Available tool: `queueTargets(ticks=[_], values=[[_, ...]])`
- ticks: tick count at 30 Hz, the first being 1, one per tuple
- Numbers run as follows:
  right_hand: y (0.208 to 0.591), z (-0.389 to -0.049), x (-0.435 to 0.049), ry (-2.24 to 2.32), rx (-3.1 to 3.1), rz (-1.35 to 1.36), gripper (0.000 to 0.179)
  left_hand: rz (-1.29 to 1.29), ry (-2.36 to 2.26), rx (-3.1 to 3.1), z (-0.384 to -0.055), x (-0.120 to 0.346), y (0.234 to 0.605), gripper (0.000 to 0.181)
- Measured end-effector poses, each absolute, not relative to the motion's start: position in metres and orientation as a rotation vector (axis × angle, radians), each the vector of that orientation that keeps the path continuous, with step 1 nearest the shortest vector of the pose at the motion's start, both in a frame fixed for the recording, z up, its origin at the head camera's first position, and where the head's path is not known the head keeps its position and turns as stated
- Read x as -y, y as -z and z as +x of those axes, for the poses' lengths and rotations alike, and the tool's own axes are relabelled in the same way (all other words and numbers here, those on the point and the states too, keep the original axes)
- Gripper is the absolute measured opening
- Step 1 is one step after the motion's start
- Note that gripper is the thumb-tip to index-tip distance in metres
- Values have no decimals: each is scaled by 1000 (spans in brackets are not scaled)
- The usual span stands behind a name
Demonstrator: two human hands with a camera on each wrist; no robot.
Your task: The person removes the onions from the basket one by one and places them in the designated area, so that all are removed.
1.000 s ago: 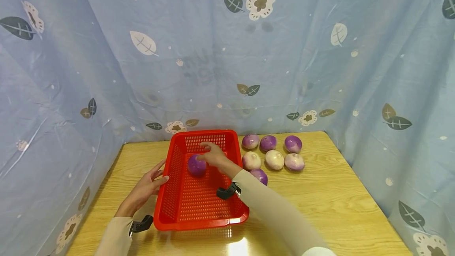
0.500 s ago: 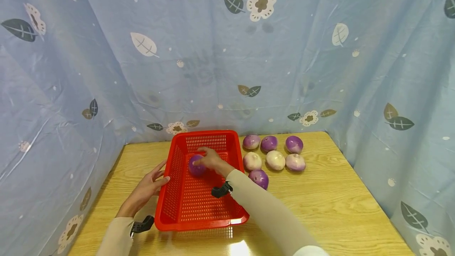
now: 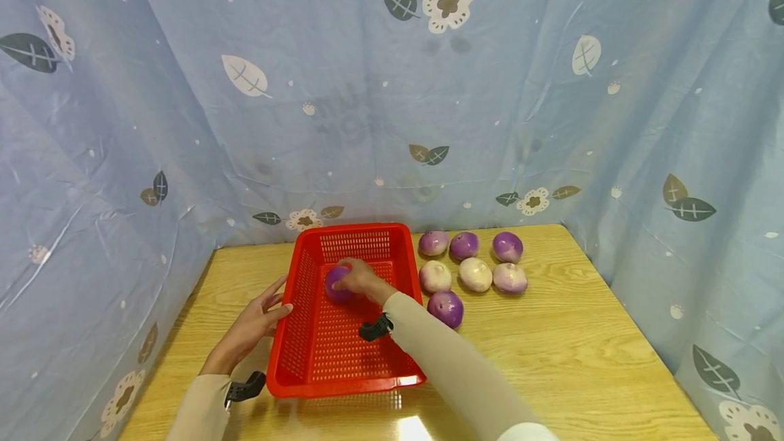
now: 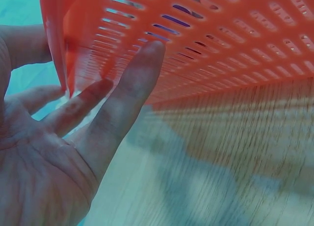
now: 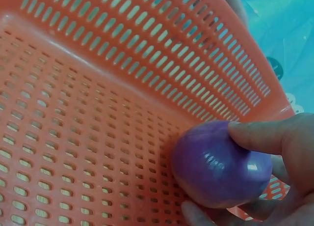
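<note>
A red slotted basket [image 3: 349, 230] stands on the wooden table. Inside it, near the far left, lies a purple turnip [image 3: 334, 286]. My right hand [image 3: 356, 279] reaches into the basket and grips this turnip. In the right wrist view its fingers [image 5: 267, 135] curl over the glossy purple turnip [image 5: 213, 169], which rests on the basket floor [image 5: 88, 118]. My left hand [image 3: 260, 318] lies outside the basket. Its straight fingers [image 4: 130, 88] touch the basket's left outer wall [image 4: 221, 44].
Several purple and white turnips lie on the table [image 3: 551, 332] right of the basket, with one purple turnip [image 3: 445, 308] close to its right wall. Blue flowered curtains [image 3: 392, 87] close in the table at the back and both sides.
My right hand has drawn back from the basket's far side onto the turnip, and its fingers have closed round it. The left hand and basket have stayed put.
</note>
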State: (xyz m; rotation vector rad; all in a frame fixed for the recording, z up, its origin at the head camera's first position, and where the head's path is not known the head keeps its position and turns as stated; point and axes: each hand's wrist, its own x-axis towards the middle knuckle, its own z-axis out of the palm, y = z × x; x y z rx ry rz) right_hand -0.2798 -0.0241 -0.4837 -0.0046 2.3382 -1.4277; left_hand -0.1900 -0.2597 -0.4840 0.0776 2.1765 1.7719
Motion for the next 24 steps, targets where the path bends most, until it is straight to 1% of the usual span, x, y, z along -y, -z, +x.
queueTargets(ticks=[4, 12, 24], values=[[485, -279, 23, 1453, -2328, 0, 53, 74, -1759, -2186, -190, 259, 485, 76], [481, -278, 22, 1456, -2348, -24, 53, 79, -1751, -2199, -190, 258, 484, 77], [458, -264, 16, 1458, -2424, -179, 53, 87, -1759, -2194, -189, 259, 486, 79]])
